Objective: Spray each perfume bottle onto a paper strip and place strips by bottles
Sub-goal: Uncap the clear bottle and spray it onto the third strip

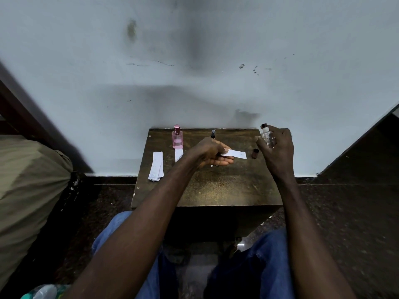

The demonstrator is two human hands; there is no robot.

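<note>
**Head view: strip in your left hand, clear bottle in your right**

Your left hand (212, 153) lies palm-up over the middle of the small wooden table (216, 190), thumb and fingers pinching one end of a white paper strip (235, 154). The strip's free end points right, toward a small brown cap (255, 153) standing on the tabletop.

Your right hand (278, 152) is raised over the table's back right corner, fingers curled round a clear bottle (267, 138). The bottle is upright, its dark top showing above your fingers, and it sits above and to the right of the strip without touching it.

A pink bottle (177, 138) with its pink cap on stands at the back left, and a second strip (178, 154) lies just in front of its base. A slim dark bottle (213, 134) stands at the back centre, partly hidden behind your left hand. A few spare strips (156, 167) lie overlapped at the table's left edge, hanging partly over it.

The table stands against a scuffed pale wall (194, 61), and your knees in blue jeans (265, 262) show below it.
</note>
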